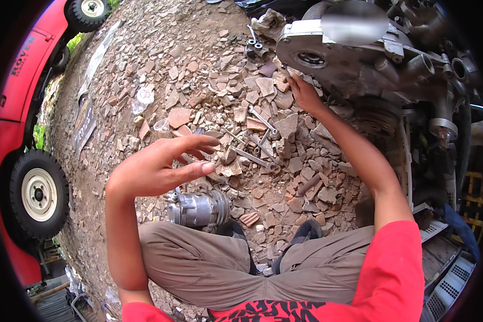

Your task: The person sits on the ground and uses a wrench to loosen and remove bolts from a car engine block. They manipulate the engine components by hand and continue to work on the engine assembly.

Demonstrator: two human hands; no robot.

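My left hand (169,166) hovers with fingers apart and empty, above a silver cylindrical compressor (198,206) by my left knee. My right hand (302,91) reaches to the lower left side of a large metal engine (344,64), fingers closed around something small that I cannot make out. Several wrenches (263,119) lie on the broken rubble between my hands. A small dark metal part (257,50) and another wrench sit beside the engine's upper left.
A red vehicle (24,102) with off-road tyres stands at the left. Broken tile and stone rubble (177,80) covers the ground. At the right are grey slotted crates (445,284), a blue cloth (464,231) and a yellow crate (469,188). My knees are bent at the bottom.
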